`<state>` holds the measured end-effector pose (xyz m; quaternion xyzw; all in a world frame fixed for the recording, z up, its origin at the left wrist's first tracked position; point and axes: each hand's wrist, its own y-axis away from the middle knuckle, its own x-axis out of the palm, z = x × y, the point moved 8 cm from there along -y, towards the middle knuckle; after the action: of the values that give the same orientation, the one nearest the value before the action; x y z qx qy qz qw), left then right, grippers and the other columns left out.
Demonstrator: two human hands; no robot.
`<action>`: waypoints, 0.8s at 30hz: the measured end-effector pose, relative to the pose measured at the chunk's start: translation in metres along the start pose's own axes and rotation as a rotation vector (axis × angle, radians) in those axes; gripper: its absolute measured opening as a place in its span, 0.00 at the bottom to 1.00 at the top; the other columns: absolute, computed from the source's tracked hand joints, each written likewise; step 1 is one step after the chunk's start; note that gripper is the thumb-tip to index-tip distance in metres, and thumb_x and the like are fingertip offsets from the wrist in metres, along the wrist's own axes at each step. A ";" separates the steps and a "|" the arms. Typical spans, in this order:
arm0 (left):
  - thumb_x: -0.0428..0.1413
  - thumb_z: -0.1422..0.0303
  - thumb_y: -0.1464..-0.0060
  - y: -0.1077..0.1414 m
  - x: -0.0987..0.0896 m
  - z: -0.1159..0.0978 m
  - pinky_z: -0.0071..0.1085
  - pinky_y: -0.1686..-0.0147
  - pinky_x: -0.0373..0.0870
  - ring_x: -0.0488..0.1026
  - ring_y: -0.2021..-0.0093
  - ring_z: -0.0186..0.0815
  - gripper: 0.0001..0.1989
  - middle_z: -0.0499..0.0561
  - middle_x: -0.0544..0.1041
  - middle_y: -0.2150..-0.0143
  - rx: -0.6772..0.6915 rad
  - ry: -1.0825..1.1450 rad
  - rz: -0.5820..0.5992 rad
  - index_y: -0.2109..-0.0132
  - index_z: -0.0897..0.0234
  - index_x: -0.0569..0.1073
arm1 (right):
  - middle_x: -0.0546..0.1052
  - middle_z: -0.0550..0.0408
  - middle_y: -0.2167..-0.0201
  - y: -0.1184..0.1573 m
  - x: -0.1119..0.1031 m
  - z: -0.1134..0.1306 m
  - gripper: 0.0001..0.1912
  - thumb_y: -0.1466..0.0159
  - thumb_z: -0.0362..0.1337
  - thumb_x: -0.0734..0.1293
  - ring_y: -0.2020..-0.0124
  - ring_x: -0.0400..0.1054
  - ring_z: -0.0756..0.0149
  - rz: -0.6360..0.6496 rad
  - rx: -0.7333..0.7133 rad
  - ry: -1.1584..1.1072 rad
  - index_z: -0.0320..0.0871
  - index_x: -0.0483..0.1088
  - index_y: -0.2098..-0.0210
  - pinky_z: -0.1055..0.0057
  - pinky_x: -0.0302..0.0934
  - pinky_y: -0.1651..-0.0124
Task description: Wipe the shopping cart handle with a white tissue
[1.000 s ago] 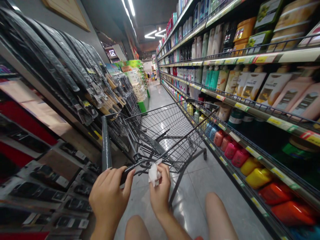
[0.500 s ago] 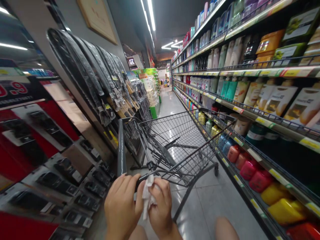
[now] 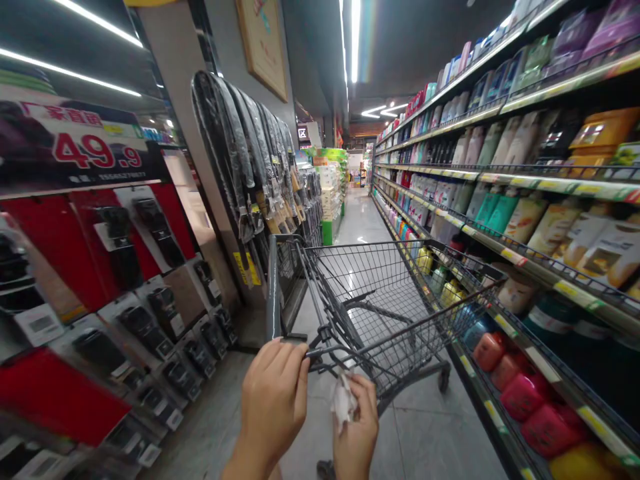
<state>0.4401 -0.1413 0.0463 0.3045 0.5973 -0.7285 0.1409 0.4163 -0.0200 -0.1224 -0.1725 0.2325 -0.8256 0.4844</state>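
Observation:
A grey wire shopping cart (image 3: 370, 267) stands in front of me, its basket bare inside. My left hand (image 3: 275, 393) is wrapped round the near part of the cart's grey handle (image 3: 273, 293), knuckles up. Just to the right, my right hand (image 3: 357, 420) pinches a crumpled white tissue (image 3: 343, 400) between thumb and fingers, close to the cart's rear corner. The two hands are apart.
Shelves of bottles (image 3: 500, 167) run along the right, close to the cart's side. Packaged belts (image 3: 135, 327) hang at the left, with plastic-wrapped dark items (image 3: 240, 133) behind. The tiled aisle floor (image 3: 357, 220) stretches ahead between them.
My right hand has moved away from my left hand, taking the tissue with it. The view has turned left, so the cart and shelves sit further right.

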 end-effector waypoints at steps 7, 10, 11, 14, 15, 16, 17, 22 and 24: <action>0.47 0.71 0.42 0.001 -0.001 0.003 0.38 0.55 0.68 0.71 0.66 0.37 0.08 0.50 0.74 0.70 -0.042 0.040 -0.007 0.61 0.63 0.71 | 0.71 0.46 0.56 -0.005 0.013 0.037 0.14 0.44 0.28 0.64 0.54 0.68 0.58 -0.100 0.092 -0.094 0.42 0.70 0.58 0.66 0.65 0.56; 0.46 0.71 0.41 0.002 0.000 0.004 0.38 0.55 0.68 0.71 0.66 0.37 0.09 0.50 0.74 0.70 -0.041 0.056 0.004 0.61 0.63 0.71 | 0.72 0.46 0.55 -0.005 0.018 0.041 0.12 0.42 0.31 0.65 0.54 0.69 0.58 -0.070 0.102 -0.090 0.43 0.71 0.58 0.66 0.66 0.57; 0.46 0.71 0.41 0.002 0.000 0.005 0.38 0.55 0.68 0.71 0.66 0.37 0.09 0.50 0.74 0.70 -0.040 0.061 0.005 0.61 0.64 0.71 | 0.72 0.46 0.55 -0.005 0.018 0.041 0.12 0.42 0.31 0.65 0.54 0.69 0.58 -0.057 0.093 -0.079 0.43 0.72 0.58 0.66 0.66 0.57; 0.46 0.72 0.42 0.004 0.000 0.005 0.37 0.55 0.68 0.71 0.66 0.36 0.09 0.50 0.75 0.70 -0.042 0.069 0.000 0.61 0.64 0.71 | 0.73 0.46 0.57 -0.004 0.015 0.046 0.11 0.41 0.31 0.64 0.54 0.69 0.58 -0.066 0.042 -0.035 0.43 0.73 0.59 0.65 0.65 0.56; 0.46 0.72 0.42 0.004 0.000 0.005 0.37 0.55 0.68 0.71 0.66 0.36 0.09 0.50 0.75 0.70 -0.047 0.069 -0.007 0.61 0.64 0.71 | 0.73 0.46 0.58 -0.005 0.013 0.049 0.11 0.41 0.30 0.64 0.55 0.69 0.58 -0.079 0.019 -0.021 0.43 0.74 0.60 0.65 0.65 0.56; 0.46 0.73 0.42 0.005 -0.001 0.006 0.37 0.55 0.68 0.71 0.66 0.36 0.09 0.50 0.75 0.70 -0.053 0.070 -0.016 0.62 0.64 0.71 | 0.73 0.46 0.58 -0.005 0.012 0.053 0.10 0.41 0.30 0.64 0.56 0.70 0.58 -0.093 -0.004 -0.010 0.43 0.74 0.60 0.65 0.65 0.57; 0.46 0.73 0.42 0.005 -0.001 0.006 0.37 0.55 0.68 0.71 0.66 0.36 0.10 0.50 0.75 0.70 -0.059 0.071 -0.023 0.62 0.64 0.71 | 0.73 0.46 0.59 -0.006 0.011 0.056 0.09 0.40 0.31 0.64 0.57 0.70 0.58 -0.104 -0.026 -0.001 0.43 0.74 0.61 0.64 0.65 0.57; 0.45 0.72 0.41 0.005 -0.001 0.006 0.36 0.55 0.68 0.71 0.68 0.35 0.11 0.49 0.75 0.71 -0.086 0.104 -0.023 0.62 0.63 0.72 | 0.75 0.47 0.63 -0.013 0.003 0.059 0.06 0.40 0.33 0.66 0.61 0.71 0.58 -0.109 -0.103 0.011 0.43 0.75 0.65 0.65 0.65 0.60; 0.45 0.73 0.42 0.005 -0.001 0.005 0.36 0.56 0.68 0.70 0.68 0.35 0.11 0.49 0.74 0.72 -0.089 0.114 -0.021 0.62 0.63 0.72 | 0.76 0.48 0.65 -0.018 -0.007 0.044 0.07 0.41 0.36 0.67 0.64 0.72 0.59 -0.140 -0.023 -0.010 0.42 0.74 0.64 0.66 0.65 0.63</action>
<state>0.4419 -0.1478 0.0432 0.3326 0.6394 -0.6841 0.1121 0.4290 -0.0154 -0.0758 -0.1980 0.2270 -0.8539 0.4244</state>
